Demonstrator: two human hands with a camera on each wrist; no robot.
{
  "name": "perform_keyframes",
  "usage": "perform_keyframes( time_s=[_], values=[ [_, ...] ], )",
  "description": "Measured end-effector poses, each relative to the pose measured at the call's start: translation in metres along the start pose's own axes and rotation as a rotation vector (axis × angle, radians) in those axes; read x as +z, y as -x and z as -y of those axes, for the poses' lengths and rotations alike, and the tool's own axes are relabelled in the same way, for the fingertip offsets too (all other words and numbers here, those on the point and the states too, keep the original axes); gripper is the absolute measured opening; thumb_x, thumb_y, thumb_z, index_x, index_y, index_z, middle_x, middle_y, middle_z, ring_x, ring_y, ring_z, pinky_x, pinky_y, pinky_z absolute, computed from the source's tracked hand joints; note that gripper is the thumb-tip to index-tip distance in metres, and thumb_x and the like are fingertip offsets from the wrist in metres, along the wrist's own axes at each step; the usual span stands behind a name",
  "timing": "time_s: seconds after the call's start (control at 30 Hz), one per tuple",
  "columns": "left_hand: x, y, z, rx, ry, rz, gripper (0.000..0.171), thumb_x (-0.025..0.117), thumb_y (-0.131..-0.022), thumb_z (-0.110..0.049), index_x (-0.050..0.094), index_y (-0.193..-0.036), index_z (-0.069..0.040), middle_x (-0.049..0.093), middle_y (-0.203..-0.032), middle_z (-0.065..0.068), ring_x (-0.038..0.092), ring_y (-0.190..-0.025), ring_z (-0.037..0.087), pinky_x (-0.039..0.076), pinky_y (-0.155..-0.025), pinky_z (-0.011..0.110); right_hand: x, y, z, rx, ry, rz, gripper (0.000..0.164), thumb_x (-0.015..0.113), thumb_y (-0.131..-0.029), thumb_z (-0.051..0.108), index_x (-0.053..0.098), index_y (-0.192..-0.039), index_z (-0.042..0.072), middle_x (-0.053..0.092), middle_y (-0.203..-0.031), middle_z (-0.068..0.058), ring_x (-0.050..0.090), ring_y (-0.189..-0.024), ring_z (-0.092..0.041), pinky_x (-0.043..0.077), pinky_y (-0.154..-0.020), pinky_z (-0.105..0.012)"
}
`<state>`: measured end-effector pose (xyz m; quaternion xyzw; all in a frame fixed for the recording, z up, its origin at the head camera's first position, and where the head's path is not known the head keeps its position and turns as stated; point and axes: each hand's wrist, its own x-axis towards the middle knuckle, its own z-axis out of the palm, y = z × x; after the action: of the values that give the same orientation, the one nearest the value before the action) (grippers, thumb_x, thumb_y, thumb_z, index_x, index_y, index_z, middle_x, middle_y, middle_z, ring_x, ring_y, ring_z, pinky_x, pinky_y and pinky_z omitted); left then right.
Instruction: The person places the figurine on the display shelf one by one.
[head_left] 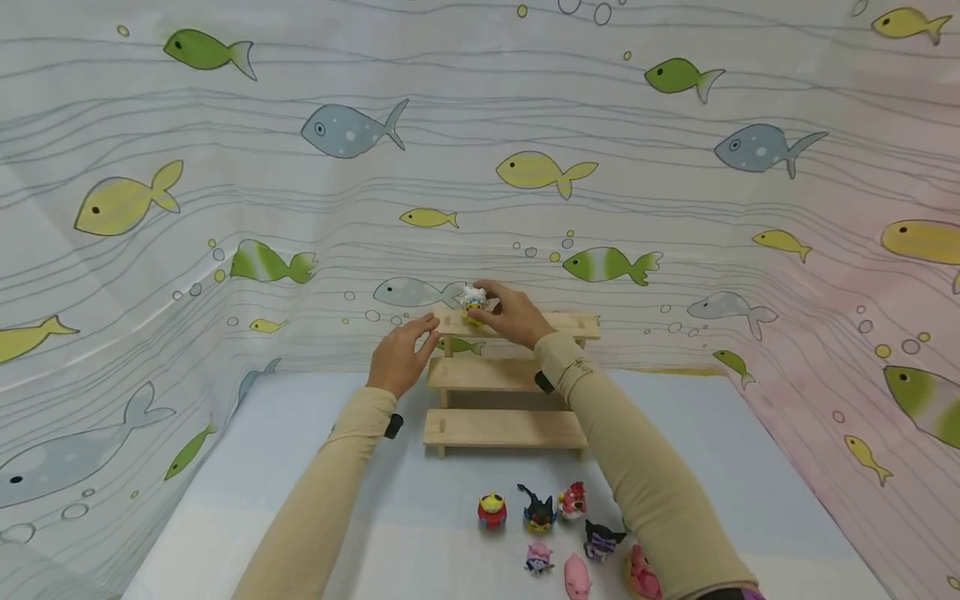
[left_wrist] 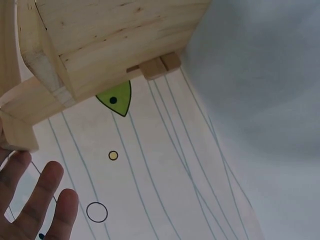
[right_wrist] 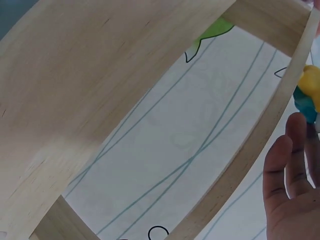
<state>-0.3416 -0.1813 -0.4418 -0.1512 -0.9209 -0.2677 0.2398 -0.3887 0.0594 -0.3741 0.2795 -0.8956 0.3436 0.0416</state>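
In the head view, my right hand [head_left: 517, 315] pinches a small toy figurine [head_left: 473, 297] with a white top, blue trim and yellow lower part. The figurine is at the left part of the top step [head_left: 555, 323] of a light wooden three-step display stand [head_left: 510, 427]. Part of it also shows in the right wrist view as a yellow and teal shape [right_wrist: 310, 87] beyond the fingers. My left hand [head_left: 401, 357] is at the left end of that top step, fingertips against its edge. In the left wrist view, several of its fingers [left_wrist: 47, 192] are extended, apart from the wood.
Several toy figurines stand on the white table [head_left: 420, 517] in front of the stand: a red and yellow one [head_left: 492, 510], a black one [head_left: 538, 510], a black and purple one [head_left: 602, 541] and a pink pig-like one [head_left: 577, 577]. Fish-printed sheeting [head_left: 465, 250] encloses the table.
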Motion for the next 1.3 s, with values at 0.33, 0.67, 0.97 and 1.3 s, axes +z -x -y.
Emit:
perform_keyframes(
  time_s=[0.33,0.67,0.97,1.3],
  values=[
    [0.002,-0.001,-0.002,-0.008,0.017,0.011,0.039,0.059,-0.104,-0.037,0.066,-0.136,-0.016,0.057,-0.146,-0.001,0.058,-0.129,0.027,0.050,-0.101,0.049,-0.003,0.001,0.001,0.043,-0.021,0.018,0.064,0.065,-0.100,0.038,0.041,-0.156,0.020,0.056,-0.141,-0.016,0.064,-0.107,-0.025,0.056,-0.086,-0.041],
    [-0.001,-0.001,0.000,-0.013,0.015,0.006,0.038,0.060,-0.104,-0.036,0.067,-0.135,-0.016,0.058,-0.145,-0.002,0.059,-0.128,0.028,0.051,-0.099,0.049,-0.015,0.004,0.004,0.025,-0.089,-0.040,0.078,0.071,-0.096,0.039,0.031,-0.160,0.019,0.050,-0.150,-0.010,0.057,-0.114,-0.025,0.053,-0.085,-0.043],
    [-0.002,0.001,0.003,0.006,0.011,-0.009,0.038,0.061,-0.103,-0.036,0.067,-0.135,-0.017,0.059,-0.145,-0.001,0.060,-0.126,0.028,0.053,-0.096,0.050,-0.035,0.022,0.008,-0.032,-0.121,-0.104,0.074,0.072,-0.096,0.035,0.037,-0.157,0.014,0.052,-0.147,-0.012,0.056,-0.114,-0.028,0.050,-0.087,-0.045],
    [-0.002,0.001,0.002,0.013,0.003,-0.003,0.038,0.061,-0.103,-0.036,0.068,-0.134,-0.016,0.060,-0.144,0.000,0.062,-0.124,0.029,0.054,-0.092,0.051,-0.047,0.060,0.000,-0.100,-0.130,-0.091,0.073,0.072,-0.096,0.038,0.036,-0.157,0.021,0.052,-0.147,-0.010,0.057,-0.115,-0.033,0.049,-0.085,-0.046]
  ],
)
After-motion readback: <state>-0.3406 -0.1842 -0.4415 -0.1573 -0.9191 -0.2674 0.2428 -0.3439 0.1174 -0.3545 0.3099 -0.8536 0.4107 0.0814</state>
